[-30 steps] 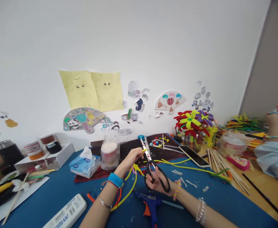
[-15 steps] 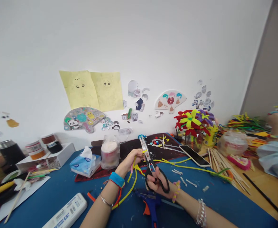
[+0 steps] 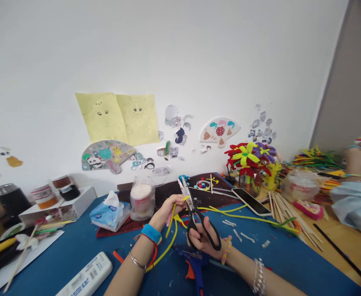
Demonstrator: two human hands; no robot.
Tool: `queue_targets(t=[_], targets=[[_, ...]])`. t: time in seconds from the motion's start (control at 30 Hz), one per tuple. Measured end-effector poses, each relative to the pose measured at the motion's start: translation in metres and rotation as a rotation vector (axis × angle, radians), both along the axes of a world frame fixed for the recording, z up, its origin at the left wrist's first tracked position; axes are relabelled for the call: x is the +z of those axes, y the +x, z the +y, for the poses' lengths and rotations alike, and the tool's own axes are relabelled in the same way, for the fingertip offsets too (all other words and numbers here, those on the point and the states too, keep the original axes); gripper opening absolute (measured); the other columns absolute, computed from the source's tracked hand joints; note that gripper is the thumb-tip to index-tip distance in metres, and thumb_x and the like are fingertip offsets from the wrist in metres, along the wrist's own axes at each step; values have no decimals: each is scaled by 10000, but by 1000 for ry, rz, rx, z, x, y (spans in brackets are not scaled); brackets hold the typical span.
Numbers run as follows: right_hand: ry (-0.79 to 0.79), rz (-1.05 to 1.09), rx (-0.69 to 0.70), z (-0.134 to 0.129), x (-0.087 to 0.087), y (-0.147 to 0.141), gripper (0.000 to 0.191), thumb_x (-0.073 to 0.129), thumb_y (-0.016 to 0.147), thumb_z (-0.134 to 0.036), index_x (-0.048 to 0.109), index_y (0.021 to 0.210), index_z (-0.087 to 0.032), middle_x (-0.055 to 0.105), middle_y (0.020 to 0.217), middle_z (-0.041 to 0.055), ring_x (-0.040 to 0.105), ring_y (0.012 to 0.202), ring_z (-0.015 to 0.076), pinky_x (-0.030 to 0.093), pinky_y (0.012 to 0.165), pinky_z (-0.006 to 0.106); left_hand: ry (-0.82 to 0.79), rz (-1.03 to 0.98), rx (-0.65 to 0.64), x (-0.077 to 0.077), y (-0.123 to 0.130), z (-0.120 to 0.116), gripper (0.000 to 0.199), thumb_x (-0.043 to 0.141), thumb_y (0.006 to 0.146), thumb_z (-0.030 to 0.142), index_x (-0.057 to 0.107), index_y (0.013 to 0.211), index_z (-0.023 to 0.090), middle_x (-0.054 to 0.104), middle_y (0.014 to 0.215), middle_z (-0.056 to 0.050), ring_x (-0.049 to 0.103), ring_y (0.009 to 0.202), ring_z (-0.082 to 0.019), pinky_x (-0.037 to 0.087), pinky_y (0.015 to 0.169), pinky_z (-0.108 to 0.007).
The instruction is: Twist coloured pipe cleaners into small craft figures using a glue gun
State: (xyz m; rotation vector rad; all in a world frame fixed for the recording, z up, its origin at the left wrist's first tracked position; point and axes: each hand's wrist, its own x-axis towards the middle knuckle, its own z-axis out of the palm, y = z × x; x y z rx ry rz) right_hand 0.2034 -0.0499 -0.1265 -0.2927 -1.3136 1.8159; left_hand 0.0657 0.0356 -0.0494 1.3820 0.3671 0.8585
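Note:
My left hand (image 3: pixel 171 209) pinches a yellow pipe cleaner (image 3: pixel 172 220) against the scissors' blades, and its lower length trails down onto the blue mat. My right hand (image 3: pixel 200 238) is closed through the black loop handles of the scissors (image 3: pixel 192 216), with the steel blades pointing up and away. The exact cutting point is hidden by my fingers. A blue and orange hot glue gun (image 3: pixel 192 263) lies just below my right hand. Another yellow pipe cleaner (image 3: pixel 244 218) runs across the mat to the right.
Short cut pipe-cleaner pieces lie on the blue mat (image 3: pixel 275 259). Farther back stand a tissue box (image 3: pixel 109 213), a bagged jar (image 3: pixel 142 201), a phone (image 3: pixel 251 201) and pipe-cleaner flowers (image 3: pixel 248 158). At right, a co-worker's hand (image 3: pixel 357 160) rises beside wooden sticks (image 3: pixel 288 213).
The scissors' blades have tilted slightly to the left, and the yellow pipe cleaner stays in my left hand's pinch. The co-worker's hand has shifted a little to the left.

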Motion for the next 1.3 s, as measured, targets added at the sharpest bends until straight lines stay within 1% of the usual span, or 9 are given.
queue_targets(t=[0.1, 0.3, 0.53, 0.67, 0.8, 0.93, 1.03, 1.17, 1.3], targets=[[16, -14, -33, -3, 1, 4, 620, 295, 730, -804, 389, 628, -200, 264, 429, -62, 304, 498, 115, 272, 645, 282, 23, -8, 19, 1, -2, 2, 112, 490, 572, 255, 478, 523, 155, 455, 576, -16, 424, 560, -128, 409, 633, -301], [-25, 19, 179, -4, 16, -3, 836, 373, 492, -926, 477, 827, -167, 407, 601, -17, 355, 562, 121, 273, 603, 266, 114, 43, 88, 4, -11, 2, 141, 510, 597, 245, 470, 491, 161, 490, 592, -24, 468, 604, -145, 406, 680, -303], [244, -157, 28, 0, 16, 8, 801, 508, 576, -822, 499, 1056, -180, 388, 742, 0, 310, 652, 127, 265, 635, 277, 319, 108, 213, 9, -18, 0, 241, 544, 664, 335, 519, 494, 166, 511, 693, -39, 493, 750, -194, 401, 779, -341], [323, -290, -81, 4, 14, 18, 748, 489, 669, -761, 476, 1167, -202, 407, 824, 15, 347, 708, 135, 306, 682, 290, 491, 149, 372, 19, -26, -3, 206, 639, 685, 332, 642, 555, 172, 517, 757, -50, 441, 950, -242, 328, 909, -354], [291, -410, -231, 8, 18, 23, 655, 564, 714, -636, 469, 1194, -201, 406, 839, 6, 355, 701, 120, 317, 643, 262, 614, 214, 545, 25, -33, -2, 178, 668, 709, 366, 718, 662, 203, 509, 773, -48, 427, 913, -244, 314, 897, -362], [241, -664, -408, 23, 8, 29, 640, 690, 673, -473, 456, 1208, -213, 438, 817, -14, 365, 642, 96, 319, 584, 235, 645, 260, 760, 20, -32, 7, 198, 648, 726, 402, 725, 705, 221, 492, 746, -46, 397, 858, -246, 299, 856, -360], [292, -955, -660, 38, -6, 41, 624, 727, 616, -462, 525, 1138, -186, 522, 845, 20, 452, 712, 145, 383, 646, 278, 645, 302, 877, 10, -30, 13, 195, 652, 718, 405, 706, 665, 225, 458, 692, -51, 363, 889, -272, 266, 867, -368], [372, -1249, -954, 48, -17, 67, 545, 722, 592, -415, 612, 1055, -149, 578, 915, 100, 499, 912, 269, 366, 840, 398, 648, 377, 885, 2, -30, 13, 190, 770, 578, 351, 641, 594, 213, 421, 680, -43, 367, 899, -294, 264, 855, -371], [405, -1228, -998, 48, -9, 80, 426, 630, 688, -382, 637, 1034, -134, 575, 998, 133, 503, 997, 281, 349, 900, 401, 640, 387, 834, 8, -30, 5, 219, 716, 650, 341, 552, 697, 204, 401, 730, -22, 398, 858, -258, 280, 830, -355]])
